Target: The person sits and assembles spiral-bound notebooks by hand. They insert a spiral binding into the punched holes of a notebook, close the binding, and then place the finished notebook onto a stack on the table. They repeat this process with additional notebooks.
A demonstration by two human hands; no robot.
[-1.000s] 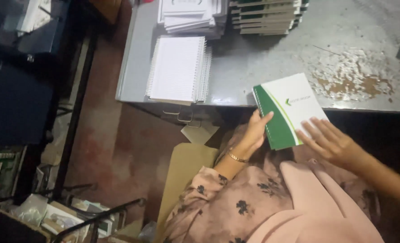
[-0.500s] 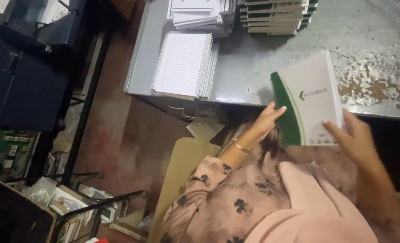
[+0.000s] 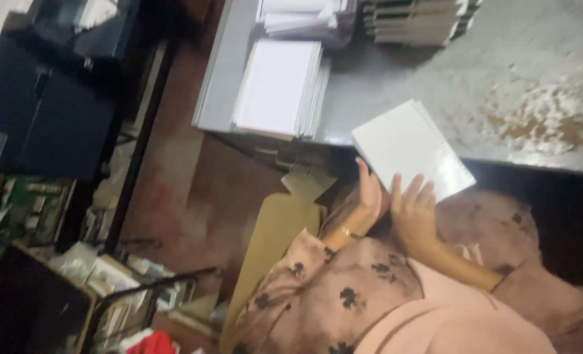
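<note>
A white spiral-bound notebook (image 3: 410, 149), judged light, fairly stiff and smooth-faced, is held tilted over the near edge of the grey counter (image 3: 396, 85) by its lower edge, gripped between the left hand (image 3: 369, 200) and right hand (image 3: 412, 211), best taken away from the wire spine.

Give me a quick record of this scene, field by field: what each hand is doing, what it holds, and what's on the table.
Left hand: grips the near left edge of the white notebook
Right hand: fingers spread on the notebook's near edge
White notebook: blank white face up, spiral binding along the far right edge, partly over the table edge
Grey table: worn, pale patch at right
Stack of white sheets: at the table's left corner
Stacked notebooks: far edge
</note>
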